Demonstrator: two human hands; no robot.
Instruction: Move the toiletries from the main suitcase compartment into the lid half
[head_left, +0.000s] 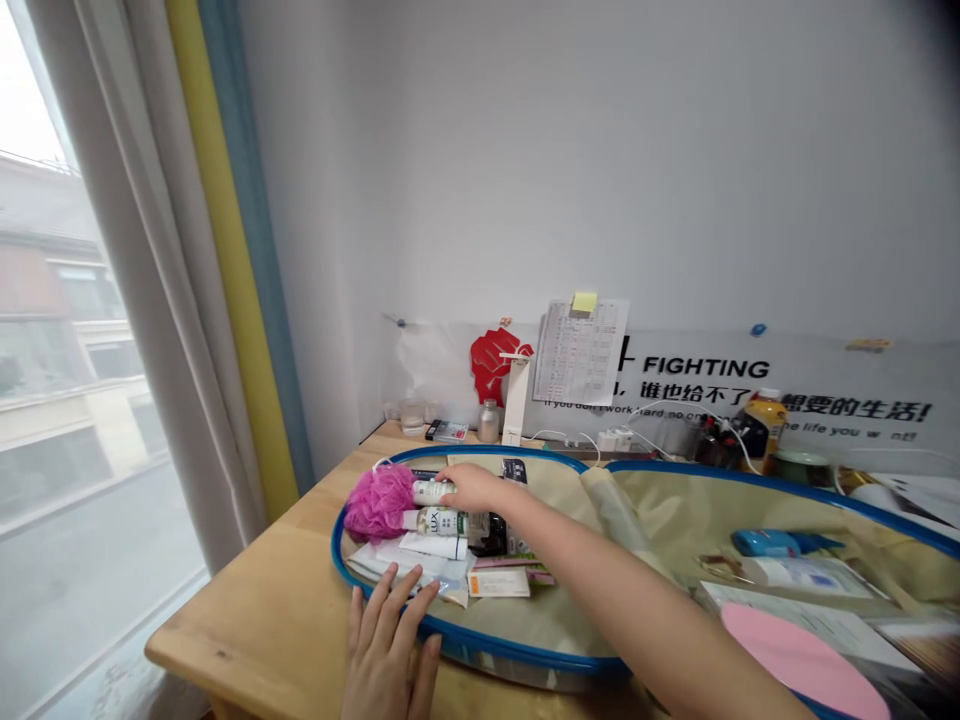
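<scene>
My right hand point(474, 489) reaches across a blue-rimmed case point(517, 645) lying open on the wooden desk point(277, 600), its fingers closed on a small white bottle point(429, 491) next to a pink bath pouf point(380, 501). Just below lie a LUX bottle point(442, 521), a white tube point(433, 545) and flat packets point(498, 582). My left hand point(390, 650) rests flat, fingers spread, on the desk at the case's near rim.
A blue item point(772, 542), papers and a pink disc point(802, 665) fill the case's right half. At the wall stand a small jar point(489, 421), a white lamp point(516, 400), a power strip point(616, 438) and an orange bottle point(763, 425). Curtains and a window are left.
</scene>
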